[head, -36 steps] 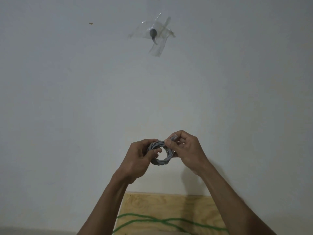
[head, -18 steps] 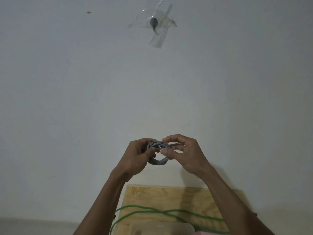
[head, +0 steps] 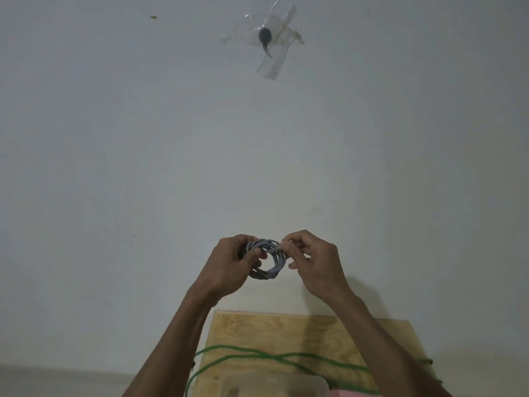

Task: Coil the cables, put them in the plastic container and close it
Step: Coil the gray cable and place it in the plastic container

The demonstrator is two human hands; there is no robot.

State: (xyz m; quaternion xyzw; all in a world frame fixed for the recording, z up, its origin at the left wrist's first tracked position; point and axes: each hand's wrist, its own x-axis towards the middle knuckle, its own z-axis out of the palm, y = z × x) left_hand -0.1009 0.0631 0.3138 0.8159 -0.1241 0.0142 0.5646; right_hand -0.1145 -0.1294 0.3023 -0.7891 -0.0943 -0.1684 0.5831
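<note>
Your left hand is still gripping the small grey coiled cable mid-air above the plywood board; your right hand, a second ago threading through, is now pinching the cable's end at the coil's top. Coil's nearly secured; translucent plastic container is waiting below.

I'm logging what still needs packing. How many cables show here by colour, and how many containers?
Grey cable, coiled, held by the left hand and right hand: 1
Green cable, loose on the wooden board: 1
Plastic container, partly in view at the bottom edge: 1
Total: 3
</note>
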